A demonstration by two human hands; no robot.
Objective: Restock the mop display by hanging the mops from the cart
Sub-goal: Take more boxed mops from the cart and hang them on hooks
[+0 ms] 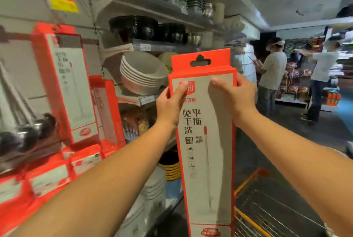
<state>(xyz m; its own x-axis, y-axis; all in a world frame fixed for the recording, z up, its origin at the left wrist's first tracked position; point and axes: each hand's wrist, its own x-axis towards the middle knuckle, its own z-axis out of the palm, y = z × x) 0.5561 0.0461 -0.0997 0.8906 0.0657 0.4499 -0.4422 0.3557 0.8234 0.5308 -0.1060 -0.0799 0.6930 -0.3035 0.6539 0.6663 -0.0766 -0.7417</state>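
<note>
A tall red and white mop box (207, 141) with a hang hole at its top stands upright in the middle of the view. My left hand (170, 104) grips its upper left edge and my right hand (235, 95) grips its upper right edge. Hanging on the display at the left is another mop box (70, 87) of the same kind, with one more (107, 110) beside it. The wire cart (267, 204) with orange rails sits low at the right, under the held box.
Shelves of stacked bowls (141, 74) and dark dishes (133, 26) run behind the box. Red packages (47, 179) fill the lower left. Two people (273, 76) stand in the aisle at the far right. Dark mop handles (26, 133) jut out at the left.
</note>
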